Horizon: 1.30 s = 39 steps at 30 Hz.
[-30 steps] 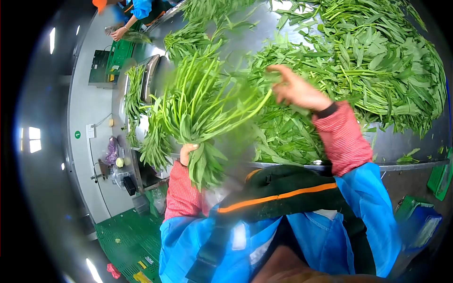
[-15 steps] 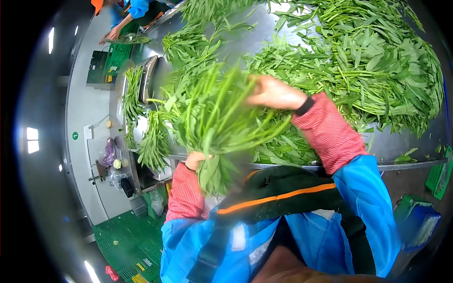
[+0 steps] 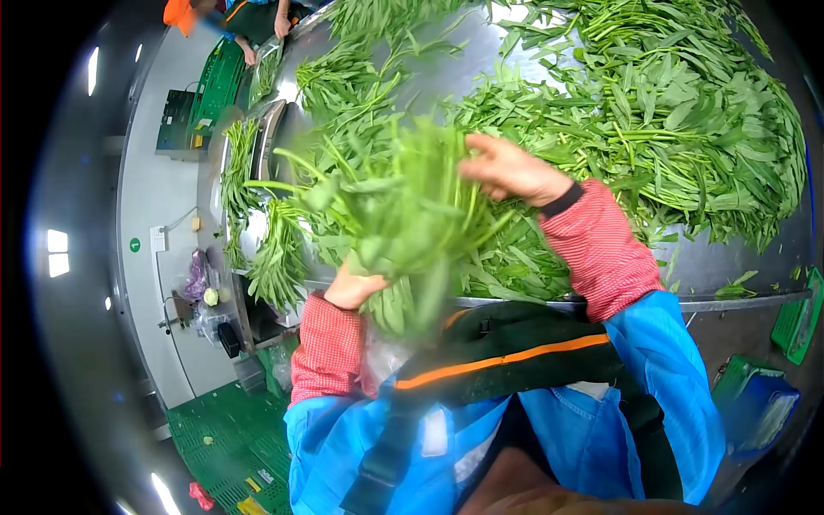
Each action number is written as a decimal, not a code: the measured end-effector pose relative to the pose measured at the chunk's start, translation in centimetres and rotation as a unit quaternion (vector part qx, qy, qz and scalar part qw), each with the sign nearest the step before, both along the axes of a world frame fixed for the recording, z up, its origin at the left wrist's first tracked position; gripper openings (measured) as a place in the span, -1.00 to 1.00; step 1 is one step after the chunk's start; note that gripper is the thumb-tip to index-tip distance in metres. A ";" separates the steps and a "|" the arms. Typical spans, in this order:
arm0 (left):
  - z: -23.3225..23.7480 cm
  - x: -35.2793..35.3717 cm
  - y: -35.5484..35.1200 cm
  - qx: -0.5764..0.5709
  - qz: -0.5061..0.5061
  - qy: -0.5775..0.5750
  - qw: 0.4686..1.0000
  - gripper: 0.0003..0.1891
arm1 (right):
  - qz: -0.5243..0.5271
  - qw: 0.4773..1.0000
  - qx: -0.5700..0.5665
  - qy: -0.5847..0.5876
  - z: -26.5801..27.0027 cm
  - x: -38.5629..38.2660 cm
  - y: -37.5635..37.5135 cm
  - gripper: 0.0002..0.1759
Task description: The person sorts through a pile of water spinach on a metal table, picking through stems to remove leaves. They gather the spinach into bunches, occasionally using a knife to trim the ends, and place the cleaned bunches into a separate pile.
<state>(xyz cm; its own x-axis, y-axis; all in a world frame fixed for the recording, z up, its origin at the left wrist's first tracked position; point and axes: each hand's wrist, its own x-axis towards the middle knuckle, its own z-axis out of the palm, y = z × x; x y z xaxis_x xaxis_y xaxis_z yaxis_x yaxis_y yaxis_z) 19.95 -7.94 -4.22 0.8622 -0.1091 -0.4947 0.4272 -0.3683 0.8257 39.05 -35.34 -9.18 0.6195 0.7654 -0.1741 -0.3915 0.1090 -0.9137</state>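
My left hand (image 3: 350, 283) is closed around the leafy lower part of a bunch of water spinach (image 3: 408, 210), held just above the metal table's near edge. The bunch is smeared by motion, its pale stems fanning upward and leaves hanging below my grip. My right hand (image 3: 515, 172) is at the right side of the stems, fingers stretched toward them and slightly apart; whether they touch is blurred. Behind and to the right lies a large heap of loose water spinach (image 3: 687, 129).
Smaller bunches (image 3: 279, 253) hang over the table's left edge beside a metal-rimmed device (image 3: 270, 142). A co-worker's hands (image 3: 281, 24) handle greens at the far left, near a green crate (image 3: 216, 86). Green crates (image 3: 223, 438) stand on the floor at lower left.
The bunch has turned and its stems have shifted in my left hand. My right hand has moved slightly right, away from the stems. The co-worker's hands and greens have moved right.
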 end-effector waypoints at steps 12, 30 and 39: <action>4.4 3.2 0.4 0.494 0.029 -0.358 0.791 -0.36 | -0.140 0.918 0.362 0.081 0.5 3.7 -7.1 -0.90; 0.6 3.5 -1.3 0.463 0.074 -0.319 0.824 -0.36 | -0.136 0.962 0.039 -0.235 -1.6 0.2 0.9 -0.77; 0.9 1.7 -0.3 0.356 0.067 -0.279 0.889 -0.48 | -0.201 0.944 -0.091 -0.244 1.4 0.7 -1.8 -0.58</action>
